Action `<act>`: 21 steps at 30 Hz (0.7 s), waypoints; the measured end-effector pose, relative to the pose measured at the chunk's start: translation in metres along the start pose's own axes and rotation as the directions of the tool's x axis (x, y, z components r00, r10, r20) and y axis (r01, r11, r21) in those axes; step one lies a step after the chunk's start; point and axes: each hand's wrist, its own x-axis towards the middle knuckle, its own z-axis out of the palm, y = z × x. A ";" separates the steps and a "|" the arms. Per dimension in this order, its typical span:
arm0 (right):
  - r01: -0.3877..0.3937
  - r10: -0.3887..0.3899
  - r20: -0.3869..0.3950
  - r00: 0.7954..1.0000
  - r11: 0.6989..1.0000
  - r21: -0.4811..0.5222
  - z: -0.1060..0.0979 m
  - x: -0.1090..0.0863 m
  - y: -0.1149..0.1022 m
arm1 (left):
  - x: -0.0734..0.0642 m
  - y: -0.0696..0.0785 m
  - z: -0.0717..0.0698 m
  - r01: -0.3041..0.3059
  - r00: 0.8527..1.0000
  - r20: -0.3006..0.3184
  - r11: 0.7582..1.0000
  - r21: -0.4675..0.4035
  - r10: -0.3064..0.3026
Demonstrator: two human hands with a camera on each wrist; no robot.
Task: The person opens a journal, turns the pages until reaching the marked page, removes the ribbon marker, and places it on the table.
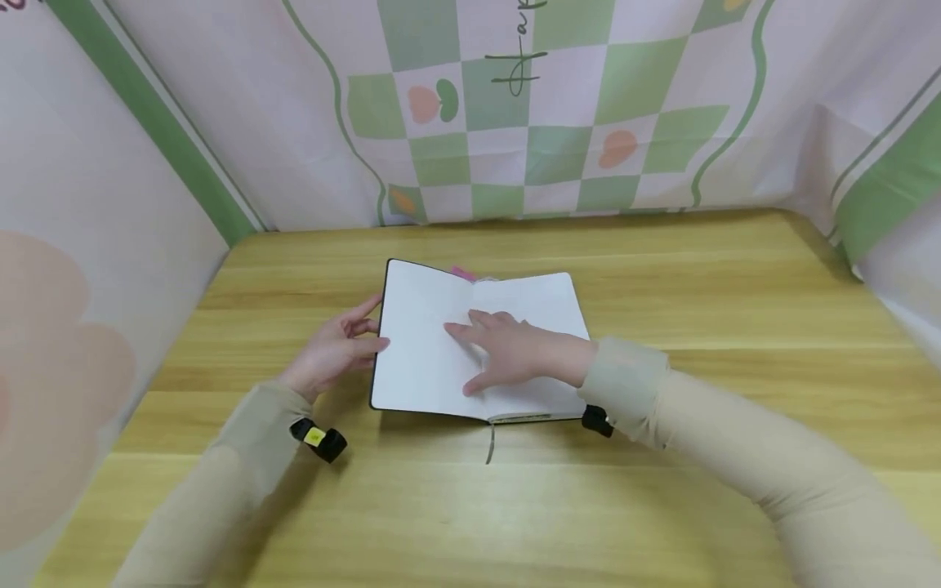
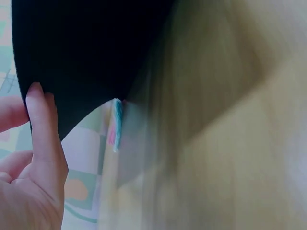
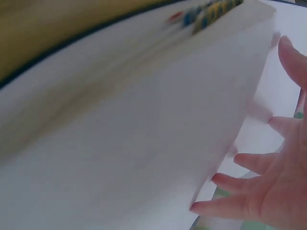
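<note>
An open notebook (image 1: 422, 359) with blank white pages and a dark cover stands in the middle of the head view, its left side raised off the table. My left hand (image 1: 332, 351) pinches the left edge, thumb on the page side and fingers behind. In the left wrist view the black cover (image 2: 81, 52) fills the space above that hand. My right hand (image 1: 507, 349) spreads its fingers over the pages near the centre fold, and its fingertips (image 3: 218, 178) reach to the fold in the right wrist view. A thin ribbon bookmark (image 1: 490, 446) hangs from the lower end of the spine.
The notebook lies on a wooden table (image 1: 735, 327). A small pink item (image 1: 463, 273) pokes out behind its top edge. Patterned cloth (image 1: 559, 106) hangs along the back and sides. Blurred blue-and-yellow patterned items (image 3: 206, 15) show by the page edge. Wrist straps (image 1: 319, 439) hang at both cuffs.
</note>
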 end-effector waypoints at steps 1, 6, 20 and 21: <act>0.008 -0.008 -0.017 1.000 1.000 -0.008 -0.001 -0.001 0.005 | 0.000 0.002 0.001 -0.004 1.000 0.004 1.000 -0.008 0.004; 0.000 -0.005 -0.073 0.997 0.998 -0.067 -0.007 -0.005 0.030 | -0.001 0.007 0.003 -0.013 1.000 0.022 0.999 -0.044 0.014; -0.119 0.116 -0.102 0.988 0.993 -0.022 -0.028 0.001 0.096 | 0.000 0.000 0.000 -0.015 0.999 0.034 0.999 -0.044 0.016; -0.127 0.124 -0.108 0.986 0.992 -0.013 -0.030 0.001 0.100 | 0.000 0.000 0.000 -0.015 0.999 0.034 0.999 -0.041 0.016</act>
